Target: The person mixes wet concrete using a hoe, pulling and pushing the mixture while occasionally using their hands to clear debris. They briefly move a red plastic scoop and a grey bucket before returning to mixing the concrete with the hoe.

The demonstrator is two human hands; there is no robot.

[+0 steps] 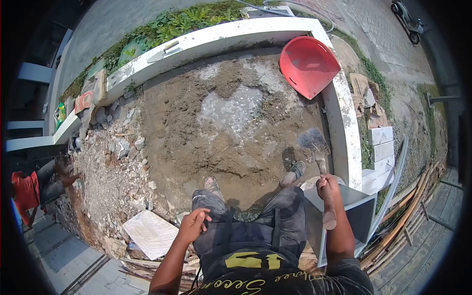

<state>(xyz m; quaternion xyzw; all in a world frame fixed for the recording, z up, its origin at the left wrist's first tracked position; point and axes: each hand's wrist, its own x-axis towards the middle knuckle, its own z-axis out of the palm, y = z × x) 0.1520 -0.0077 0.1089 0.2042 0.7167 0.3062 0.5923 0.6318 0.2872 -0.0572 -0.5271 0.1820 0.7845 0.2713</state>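
My right hand [328,187] is wrapped round the wooden handle of a shovel [314,140]. The shovel's grey, dirt-smeared blade points away from me, over the right side of the mortar bed, beside my right foot. The handle's end sticks out behind my fist. My left hand [194,225] is beside my left thigh, fingers loosely bent and a little apart, with nothing seen in it. In front of my feet lies a heap of wet sandy mortar [182,130], with a pool of grey water [233,109] in its middle.
A low white wall [216,33] borders the mortar, with a trowel [164,50] on it. A red scoop-shaped basin [309,66] leans in the corner. Rubble [113,172] lies left, near another person [27,191]. A grey box [344,201] and wood strips [408,211] are right.
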